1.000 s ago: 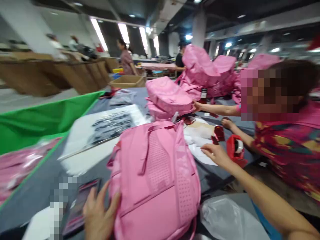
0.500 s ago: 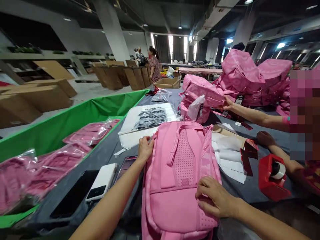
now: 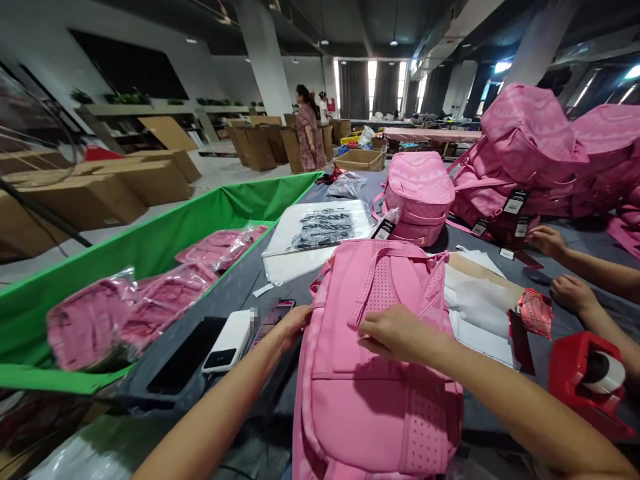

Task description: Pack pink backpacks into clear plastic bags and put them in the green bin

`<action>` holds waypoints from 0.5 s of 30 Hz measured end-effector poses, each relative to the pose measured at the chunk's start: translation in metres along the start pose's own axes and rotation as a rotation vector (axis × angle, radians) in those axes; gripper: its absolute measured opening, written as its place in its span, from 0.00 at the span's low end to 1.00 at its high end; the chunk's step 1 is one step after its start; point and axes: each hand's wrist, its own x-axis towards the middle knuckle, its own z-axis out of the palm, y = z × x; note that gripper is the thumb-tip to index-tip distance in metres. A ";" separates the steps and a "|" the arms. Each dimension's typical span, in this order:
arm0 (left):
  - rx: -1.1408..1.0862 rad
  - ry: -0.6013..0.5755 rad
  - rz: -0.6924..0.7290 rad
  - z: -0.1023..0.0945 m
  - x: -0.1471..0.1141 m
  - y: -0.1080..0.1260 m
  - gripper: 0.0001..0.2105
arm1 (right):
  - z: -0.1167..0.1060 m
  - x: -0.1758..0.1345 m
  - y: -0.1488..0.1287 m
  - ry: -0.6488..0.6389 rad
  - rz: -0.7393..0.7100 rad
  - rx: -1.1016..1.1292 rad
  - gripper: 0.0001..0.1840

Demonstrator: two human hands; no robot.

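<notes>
A pink backpack (image 3: 360,413) lies back side up in front of me, its perforated shoulder straps on top. At its left edge my left hand (image 3: 295,323) is closed on the side, with the fingertips partly hidden. My right hand (image 3: 400,333) reaches across the back panel, its fingers curled at the lower end of the left shoulder strap (image 3: 364,303). The fingertips there are mostly covered by the hand itself. Left of the bag lie a white phone-like device (image 3: 227,341), a black phone (image 3: 187,357) and another phone (image 3: 275,319).
White printed bags (image 3: 320,230) lie beyond the backpack. Further pink backpacks (image 3: 420,193) are piled at the back right. A green-lined bin (image 3: 200,213) holds bagged pink packs. A red tape dispenser (image 3: 583,373), papers (image 3: 480,307) and a co-worker's hands (image 3: 570,293) are at right.
My right hand has moved from the lower right of the backpack up to its strap. My left hand stays at the left edge. The co-worker's hand has left the standing pink backpack. The view has turned left.
</notes>
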 end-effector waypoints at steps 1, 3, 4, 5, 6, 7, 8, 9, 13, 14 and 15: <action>-0.026 -0.023 0.012 0.002 0.000 0.004 0.23 | 0.002 0.015 -0.002 0.024 -0.015 -0.015 0.11; -0.056 -0.028 0.037 -0.001 0.001 0.016 0.23 | 0.015 0.040 -0.003 0.022 0.001 -0.032 0.11; -0.067 -0.005 0.049 -0.007 0.001 0.023 0.22 | 0.026 0.048 -0.001 0.012 0.039 -0.037 0.11; -0.075 0.032 0.062 -0.015 0.001 0.032 0.22 | 0.038 0.054 0.002 0.007 0.088 -0.033 0.10; -0.085 0.075 0.079 -0.025 -0.001 0.043 0.21 | 0.051 0.056 0.005 0.014 0.139 -0.014 0.09; -0.095 0.114 0.102 -0.035 -0.003 0.055 0.21 | 0.063 0.057 0.009 0.037 0.180 0.022 0.07; -0.108 0.133 0.129 -0.044 -0.007 0.068 0.21 | 0.074 0.056 0.013 0.073 0.205 0.070 0.06; -0.120 0.126 0.158 -0.051 -0.011 0.082 0.21 | 0.083 0.055 0.017 0.117 0.214 0.119 0.05; -0.096 -0.123 0.220 -0.050 -0.034 0.130 0.24 | 0.100 0.049 0.026 0.226 0.174 0.228 0.04; -0.074 -0.194 0.220 -0.045 -0.038 0.137 0.24 | 0.100 0.049 0.027 0.229 0.172 0.236 0.04; -0.054 -0.241 0.218 -0.040 -0.040 0.142 0.24 | 0.100 0.049 0.027 0.228 0.172 0.241 0.04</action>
